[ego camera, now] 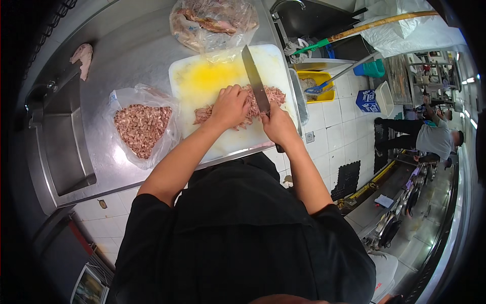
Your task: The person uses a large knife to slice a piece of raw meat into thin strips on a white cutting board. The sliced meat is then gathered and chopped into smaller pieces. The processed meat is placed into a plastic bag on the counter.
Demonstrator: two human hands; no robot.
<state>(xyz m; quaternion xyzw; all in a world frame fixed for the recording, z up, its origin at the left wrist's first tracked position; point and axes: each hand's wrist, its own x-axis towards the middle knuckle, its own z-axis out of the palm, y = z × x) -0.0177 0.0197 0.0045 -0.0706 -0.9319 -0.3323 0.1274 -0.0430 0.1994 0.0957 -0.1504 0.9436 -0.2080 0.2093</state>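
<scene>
A large kitchen knife (254, 76) is in my right hand (280, 124), which grips its dark handle. The blade points away from me and crosses a row of chopped meat (275, 95). My left hand (231, 105) rests on the meat just left of the blade, fingers bent and partly covering it. Beneath lies a white plastic cutting board (231, 141) with a broad yellow patch on its far half. Left of the board, an open plastic bag (172, 114) holds a heap of diced meat (142, 129).
A second clear bag (243, 15) with larger meat pieces (209, 23) touches the board's far edge. One meat piece (84, 60) lies far left on the steel counter (133, 57), near a sink (68, 140). Mop handles cross beside a yellow bucket (328, 99). A person (433, 136) stands at right.
</scene>
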